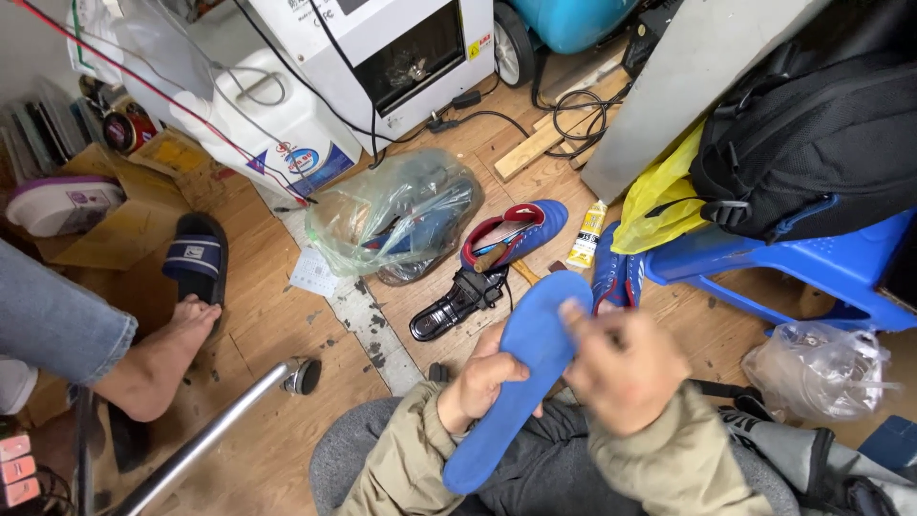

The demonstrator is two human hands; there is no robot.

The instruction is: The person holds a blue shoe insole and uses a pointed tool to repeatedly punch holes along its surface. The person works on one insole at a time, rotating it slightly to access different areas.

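Note:
A long blue shoe insole (525, 363) is held over my lap, its toe end pointing up toward the floor. My left hand (480, 380) grips its lower left edge from underneath. My right hand (619, 363), blurred, rests against the insole's right edge near the top, fingers curled; I cannot see anything else in it. Just beyond lies a blue sports shoe (516, 232) with a red lining, and a second blue shoe (611, 272) lies to its right.
A black shoe sole piece (457, 304), a clear plastic bag with shoes (396, 215) and a small yellow tube (585, 235) lie on the wooden floor. A blue plastic chair (793, 268) holds a black backpack (812, 143). Another person's bare foot (158, 358) and slipper are at left.

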